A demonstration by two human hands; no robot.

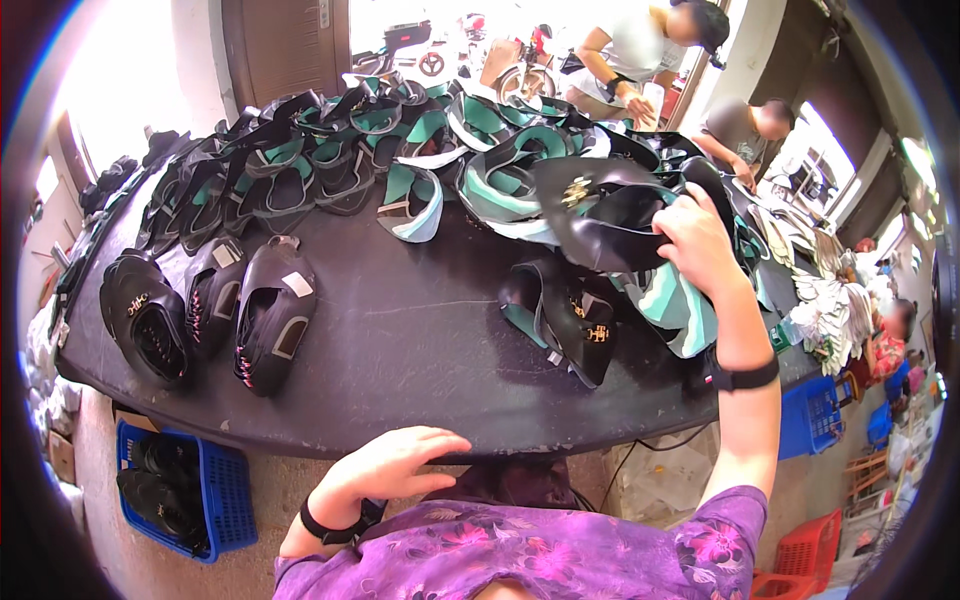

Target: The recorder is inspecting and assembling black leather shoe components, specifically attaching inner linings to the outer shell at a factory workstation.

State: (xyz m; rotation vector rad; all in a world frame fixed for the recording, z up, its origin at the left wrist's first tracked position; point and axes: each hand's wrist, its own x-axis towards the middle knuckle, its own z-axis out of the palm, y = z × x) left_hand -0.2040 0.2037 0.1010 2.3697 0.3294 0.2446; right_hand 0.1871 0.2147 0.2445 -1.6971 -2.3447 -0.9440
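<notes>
My right hand (695, 238) reaches far across the dark table (400, 330), its fingers closed on the edge of a black shoe upper (572, 222) with a gold ornament. That upper is lifted and tilted above other uppers with green lining. Below it, another black upper (568, 325) with gold decoration lies on the table. My left hand (410, 462) hovers by the table's near edge, fingers stretched out and holding nothing. At the left stand three black shoes or uppers, one with a gold ornament (145, 312).
Heaped black uppers with green lining (290, 165) cover the far side. White material (830, 310) lies at the right end. A blue basket (225, 500) with black shoes stands on the floor at left; red crates (810, 548) stand at lower right. Two people work across the table.
</notes>
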